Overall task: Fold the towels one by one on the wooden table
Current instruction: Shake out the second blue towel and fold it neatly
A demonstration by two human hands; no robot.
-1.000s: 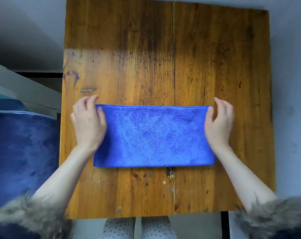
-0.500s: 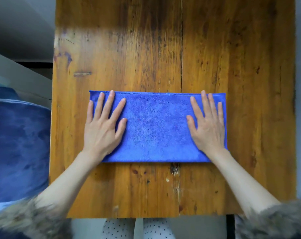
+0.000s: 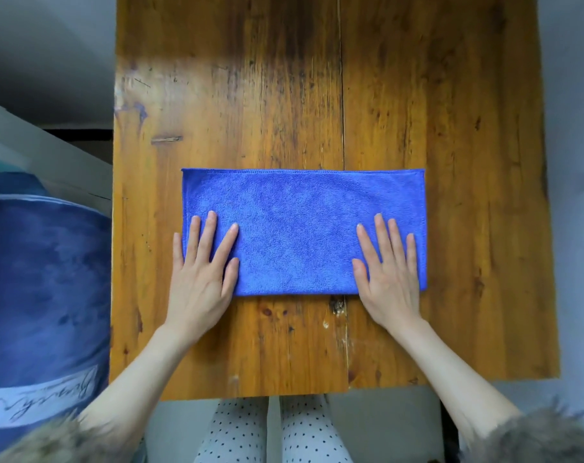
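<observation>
Head view shows your left hand (image 3: pixel 202 279) lying flat with fingers straight and slightly spread, fingertips pressing the near-left corner of the blue towel (image 3: pixel 300 225) while the palm rests on the wooden table (image 3: pixel 283 95) just short of it; your right hand (image 3: pixel 389 272) mirrors it, fingers straight and flat on the towel's near-right corner. Between and beyond your hands the towel lies as a flat, folded rectangle stretched across the table's middle seam, its stitched far edge straight, its near edge level with your knuckles, the surface smooth.
</observation>
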